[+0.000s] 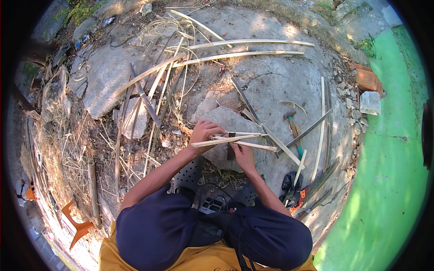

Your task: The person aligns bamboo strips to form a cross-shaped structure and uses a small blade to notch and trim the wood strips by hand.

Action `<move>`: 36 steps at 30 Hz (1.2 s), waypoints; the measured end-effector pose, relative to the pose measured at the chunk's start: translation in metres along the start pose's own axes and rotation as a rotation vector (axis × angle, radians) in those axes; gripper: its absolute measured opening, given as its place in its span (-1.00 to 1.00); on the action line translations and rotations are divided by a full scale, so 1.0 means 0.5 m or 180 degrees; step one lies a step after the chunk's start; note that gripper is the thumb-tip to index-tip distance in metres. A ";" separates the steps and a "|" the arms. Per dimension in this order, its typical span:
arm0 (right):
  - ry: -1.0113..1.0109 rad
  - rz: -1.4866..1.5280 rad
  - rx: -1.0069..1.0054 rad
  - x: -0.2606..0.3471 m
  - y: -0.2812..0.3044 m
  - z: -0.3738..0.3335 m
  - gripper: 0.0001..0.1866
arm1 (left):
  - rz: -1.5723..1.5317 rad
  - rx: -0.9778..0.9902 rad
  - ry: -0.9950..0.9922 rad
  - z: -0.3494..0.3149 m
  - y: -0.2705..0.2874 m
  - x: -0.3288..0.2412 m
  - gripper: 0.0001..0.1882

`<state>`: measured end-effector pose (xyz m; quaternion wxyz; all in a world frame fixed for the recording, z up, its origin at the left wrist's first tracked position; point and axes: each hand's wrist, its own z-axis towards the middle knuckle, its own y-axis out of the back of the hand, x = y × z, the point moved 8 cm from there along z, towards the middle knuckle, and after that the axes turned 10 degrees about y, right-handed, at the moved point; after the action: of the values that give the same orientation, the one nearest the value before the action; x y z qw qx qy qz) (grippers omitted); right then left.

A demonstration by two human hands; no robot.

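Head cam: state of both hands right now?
Left hand: closed on a split bamboo strip.
Right hand: closed on a dark blade handle at the strip.

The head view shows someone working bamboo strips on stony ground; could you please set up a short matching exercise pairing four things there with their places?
Things:
1. bamboo strips
2. hammer
3. orange plastic chair
4. pale stone block

Places:
A. lying on the rock to the right of the hands
B. at the right, by the edge of the green floor
C. held between the left hand and the right hand
D. at the lower left, beside the dry grass

Pairs: 1-C, 2-A, 3-D, 4-B
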<state>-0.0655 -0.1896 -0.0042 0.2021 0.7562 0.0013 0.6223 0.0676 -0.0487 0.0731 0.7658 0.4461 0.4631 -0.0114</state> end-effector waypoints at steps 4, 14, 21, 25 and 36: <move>-0.0159 -0.0101 0.0138 -0.013 -0.003 -0.003 -0.63 | 0.0015 0.0058 0.0021 -0.003 0.002 0.003 -0.83; -0.0210 0.0229 0.0425 -0.005 0.030 -0.030 -0.67 | -0.0534 0.0285 0.0503 0.027 0.004 0.022 -0.81; -0.0323 0.0203 0.0147 -0.005 0.195 -0.053 -0.68 | -0.1276 -0.0424 0.1487 0.056 0.198 0.084 -0.80; -0.0363 -0.0665 -0.0430 -0.151 0.433 -0.106 -0.66 | -0.2427 -0.0431 0.2145 0.046 0.237 0.100 -0.72; -0.0487 -0.1605 0.0845 -0.170 0.457 -0.073 -0.68 | -0.3435 -0.0513 0.2543 -0.171 0.225 0.210 -0.71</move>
<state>-0.1761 -0.4101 -0.0086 0.2492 0.7966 0.2552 0.4880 0.1163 0.1201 0.0584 0.4537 0.0638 0.8679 -0.1919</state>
